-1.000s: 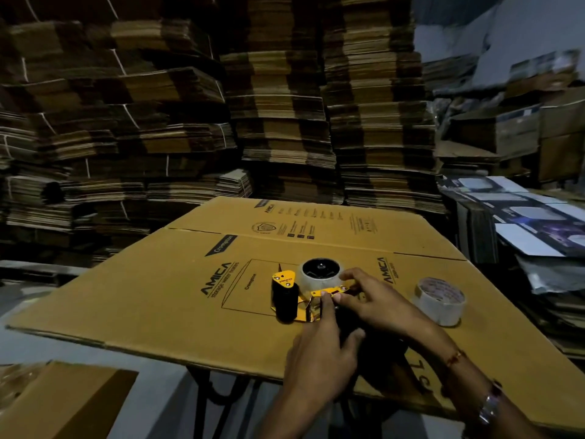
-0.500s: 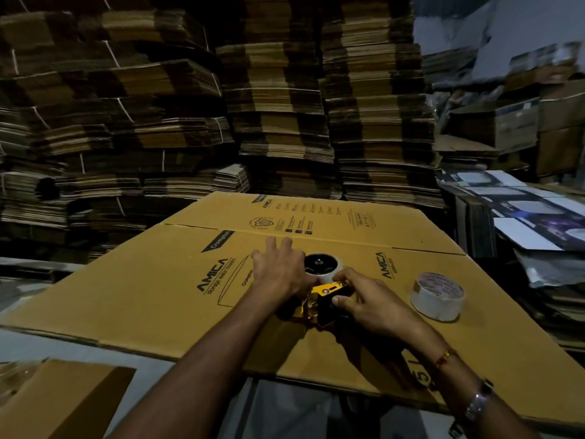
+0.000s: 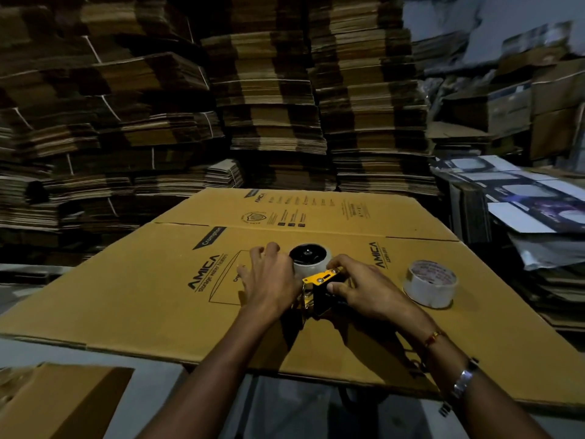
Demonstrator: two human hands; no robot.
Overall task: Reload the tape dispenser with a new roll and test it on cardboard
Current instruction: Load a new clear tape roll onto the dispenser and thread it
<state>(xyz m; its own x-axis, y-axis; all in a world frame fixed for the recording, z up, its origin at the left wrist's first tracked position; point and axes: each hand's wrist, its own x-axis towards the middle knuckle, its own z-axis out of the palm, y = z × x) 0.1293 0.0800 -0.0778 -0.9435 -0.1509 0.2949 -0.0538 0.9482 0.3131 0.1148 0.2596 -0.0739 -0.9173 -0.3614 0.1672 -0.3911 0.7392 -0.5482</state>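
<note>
A yellow and black tape dispenser lies on its side on a flattened printed cardboard box. A white roll sits on its black hub. My left hand covers the dispenser's left end, fingers curled over it; what lies under the palm is hidden. My right hand grips the dispenser's yellow plate and black body from the right, thumb against its side. A second roll of tape lies flat on the cardboard to the right, apart from both hands.
Tall stacks of flattened cartons rise behind the work surface. Printed sheets and boxes pile up on the right. A brown carton sits at the lower left, below the cardboard's front edge.
My left hand moved from the dispenser's near side up and left onto its left end, hiding the black roller. The right hand stays on the dispenser.
</note>
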